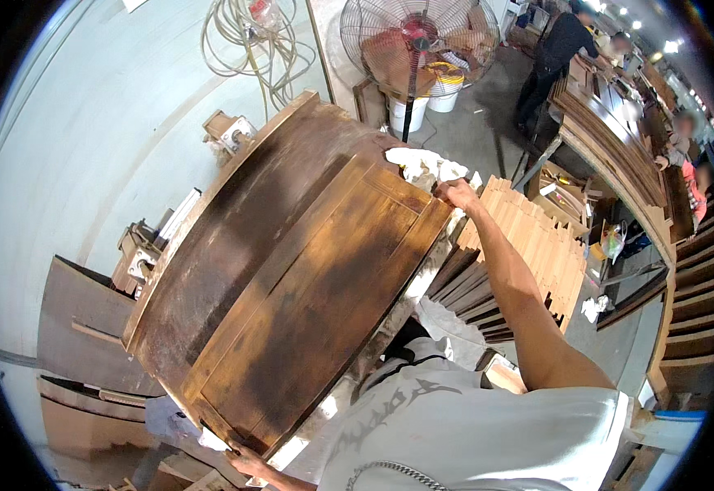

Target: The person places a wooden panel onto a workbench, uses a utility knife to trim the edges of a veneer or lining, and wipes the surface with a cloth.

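A brown-stained wooden panel [316, 303] with a raised frame lies along the near side of a dark workbench [234, 221]. My right hand [458, 194] is closed over its far right corner. Just beyond those fingers, a crumpled white cloth [422, 164] rests at the panel's end. My left hand [246, 462] grips the opposite, lower-left corner, its fingers partly hidden by the edge. A bit of white material [212, 440] shows beside that hand. The panel's surface has uneven dark patches, some of them shadow.
Stacked light wooden strips [529, 237] stand right of the bench, beside darker ones. A large fan [419, 49] and white buckets [408, 113] are beyond it. Clamp-like metal fittings [138, 250] line the bench's far edge. A person in dark clothes [557, 49] works farther off.
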`<action>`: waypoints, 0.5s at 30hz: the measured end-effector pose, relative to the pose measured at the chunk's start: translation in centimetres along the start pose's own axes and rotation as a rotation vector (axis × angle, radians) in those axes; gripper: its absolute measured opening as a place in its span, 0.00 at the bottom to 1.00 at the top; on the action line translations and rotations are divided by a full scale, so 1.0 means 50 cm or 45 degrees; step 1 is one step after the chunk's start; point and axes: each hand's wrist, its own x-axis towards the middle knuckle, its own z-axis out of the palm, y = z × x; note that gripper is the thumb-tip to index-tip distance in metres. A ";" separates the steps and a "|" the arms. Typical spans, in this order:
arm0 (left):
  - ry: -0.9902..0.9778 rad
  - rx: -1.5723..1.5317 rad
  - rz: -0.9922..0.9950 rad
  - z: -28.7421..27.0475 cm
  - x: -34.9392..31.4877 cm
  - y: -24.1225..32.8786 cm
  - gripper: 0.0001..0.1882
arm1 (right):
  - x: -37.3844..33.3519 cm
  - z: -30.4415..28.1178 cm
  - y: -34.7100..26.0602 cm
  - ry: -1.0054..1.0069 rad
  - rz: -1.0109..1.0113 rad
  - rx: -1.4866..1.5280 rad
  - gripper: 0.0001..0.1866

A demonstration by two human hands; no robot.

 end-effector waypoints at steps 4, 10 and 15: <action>0.151 -0.197 0.064 0.003 -0.050 0.146 0.29 | 0.121 0.005 0.065 0.336 -0.093 -0.388 0.22; -0.028 -0.410 0.429 0.031 -0.113 0.444 0.21 | 0.243 0.054 0.058 0.316 0.125 -0.654 0.24; -0.193 -0.709 0.613 0.019 -0.237 0.704 0.17 | 0.210 -0.005 0.073 0.583 -0.283 -0.271 0.12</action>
